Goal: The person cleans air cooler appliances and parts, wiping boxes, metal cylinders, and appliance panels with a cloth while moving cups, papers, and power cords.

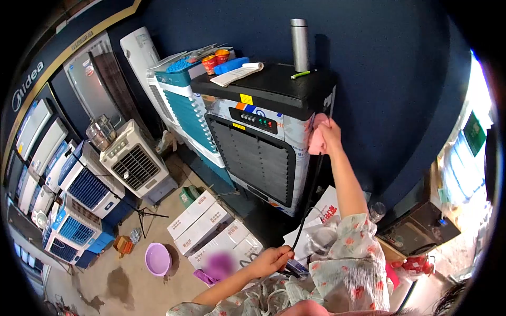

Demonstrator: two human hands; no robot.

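My right hand (331,132) is closed on a pink cloth (318,141), pressed against the right side edge of a large black-fronted air cooler (253,158). Lower down, in front of my body, my left hand (274,261) is closed around a black power cord (301,230), which runs up along the cooler's side. On the cooler's black top stand a silver flask (300,46) and a green pen (301,75). A notepad (235,75) and a blue item (231,66) lie toward its left end.
White cartons (199,220) sit on the floor before the cooler, a purple cloth (206,276) beside them. A purple basin (158,259) stands further left. More air coolers (138,167) line the left side. At right is a dark appliance (419,224).
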